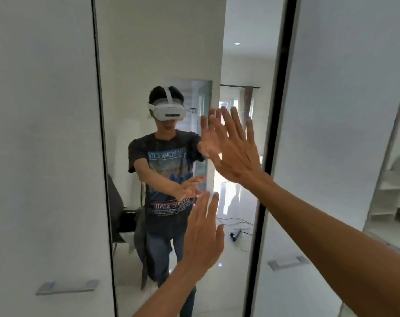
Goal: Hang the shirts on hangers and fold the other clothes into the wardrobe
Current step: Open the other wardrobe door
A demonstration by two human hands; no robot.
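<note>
Against mirror (pixel 171 53), left hand (pixel 203 234), right hand (pixel 235 147) flat (fingers spread, empty)

mirror panel (pixel 171 53): glass, glossy, reflective, dark frame
door left of mirror (pixel 41 133): smooth white laminate, satin
its handle (pixel 67 287): brushed metal, matt
door right of mirror (pixel 331 133): smooth, glossy white
floor in mirror (pixel 235 202): polished tile, v. shiny

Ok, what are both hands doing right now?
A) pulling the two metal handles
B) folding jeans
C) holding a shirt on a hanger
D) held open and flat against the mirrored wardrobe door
D: the left hand and right hand are empty, fingers spread, at the mirror door; both handles, and, are untouched.
</note>
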